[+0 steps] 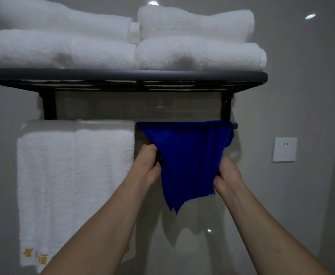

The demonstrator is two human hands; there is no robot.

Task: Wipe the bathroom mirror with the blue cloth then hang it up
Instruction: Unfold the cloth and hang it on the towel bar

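Now blue cloth (186, 155) draped over bar (234, 125), tapering downward, both hands pinching edges.

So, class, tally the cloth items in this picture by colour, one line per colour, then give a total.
White, folded towels on the shelf: 4 ()
White, hanging towel: 1
Blue, blue cloth on the bar: 1
Total: 6
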